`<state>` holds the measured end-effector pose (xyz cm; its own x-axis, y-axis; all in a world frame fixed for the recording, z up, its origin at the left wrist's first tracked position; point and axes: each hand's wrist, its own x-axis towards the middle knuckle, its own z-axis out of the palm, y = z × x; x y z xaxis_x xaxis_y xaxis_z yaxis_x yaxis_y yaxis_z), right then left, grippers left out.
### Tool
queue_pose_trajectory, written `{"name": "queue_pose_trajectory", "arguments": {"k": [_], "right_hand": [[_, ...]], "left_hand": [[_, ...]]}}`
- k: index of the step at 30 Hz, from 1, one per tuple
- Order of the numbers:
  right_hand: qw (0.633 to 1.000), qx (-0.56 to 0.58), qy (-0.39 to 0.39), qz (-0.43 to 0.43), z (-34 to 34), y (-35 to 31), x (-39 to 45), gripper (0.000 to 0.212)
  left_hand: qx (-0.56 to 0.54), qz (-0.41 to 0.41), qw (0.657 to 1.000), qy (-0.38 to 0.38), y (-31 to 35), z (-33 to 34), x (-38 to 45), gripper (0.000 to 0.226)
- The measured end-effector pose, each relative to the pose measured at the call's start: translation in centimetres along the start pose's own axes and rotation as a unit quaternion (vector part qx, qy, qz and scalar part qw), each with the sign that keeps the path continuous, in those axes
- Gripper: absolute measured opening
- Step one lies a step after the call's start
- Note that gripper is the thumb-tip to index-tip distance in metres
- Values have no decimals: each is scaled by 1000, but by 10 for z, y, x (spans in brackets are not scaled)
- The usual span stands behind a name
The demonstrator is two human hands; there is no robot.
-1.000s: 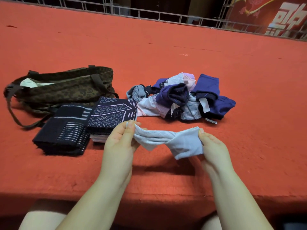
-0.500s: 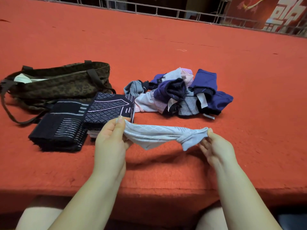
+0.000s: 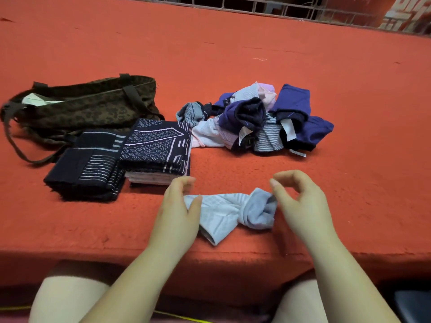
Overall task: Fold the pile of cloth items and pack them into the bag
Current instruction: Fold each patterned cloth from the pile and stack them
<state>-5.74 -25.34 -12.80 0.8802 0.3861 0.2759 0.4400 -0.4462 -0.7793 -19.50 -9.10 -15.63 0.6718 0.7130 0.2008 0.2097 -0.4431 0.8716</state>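
Hard to pin down, but some kind of indoor stage or raised platform is suggested: a wide surface covered in red carpet (image 3: 233, 54), a metal railing (image 3: 279, 8) along its far edge, and a red banner (image 3: 405, 12) glimpsed at the far right corner.

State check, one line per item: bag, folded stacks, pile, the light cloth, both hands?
bag: lying on its side, mouth open, something pale inside.
folded dark cloths: two stacks, outside the bag.
pile: unfolded, jumbled.
light blue cloth: twisted, lying on red surface.
left hand: pinching the cloth's left end.
right hand: fingers curled at the right end; grip unclear.
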Motion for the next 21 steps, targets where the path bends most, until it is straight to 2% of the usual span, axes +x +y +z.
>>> {"name": "queue_pose_trajectory", "arguments": {"k": [1, 3, 6, 9, 12, 14, 16, 19, 21], "right_hand": [[999, -15, -16, -50, 3, -5, -8, 6], [989, -48, -66, -123, 12, -7, -19, 8], [968, -124, -121, -180, 25, 6, -27, 34], [964, -177, -119, -159, 31, 10, -29, 41], [972, -160, -90, -147, 31, 9, -27, 18], [984, -111, -60, -128, 28, 8, -25, 5], [993, -43, -41, -100, 23, 4, -24, 13], [986, -49, -42, -153, 17, -5, -26, 11], [976, -39, -95, -192, 16, -12, -29, 20]], "left_hand": [[50, 63, 996, 24, 2, -1, -3, 23], [84, 164, 982, 35, 4, 0, -9, 24], [126, 222, 965, -57, -2, 6, -14, 29], [184, 212, 950, -138, -17, 13, -17, 47], [178, 228, 949, -125, -25, 13, -14, 35], [119, 216, 962, -117, -20, 9, -10, 34], [11, 168, 979, -112, -11, 3, -8, 30], [-95, 86, 985, -118, 1, 2, -6, 15], [-133, 60, 982, -120, 5, 3, -5, 17]]}}
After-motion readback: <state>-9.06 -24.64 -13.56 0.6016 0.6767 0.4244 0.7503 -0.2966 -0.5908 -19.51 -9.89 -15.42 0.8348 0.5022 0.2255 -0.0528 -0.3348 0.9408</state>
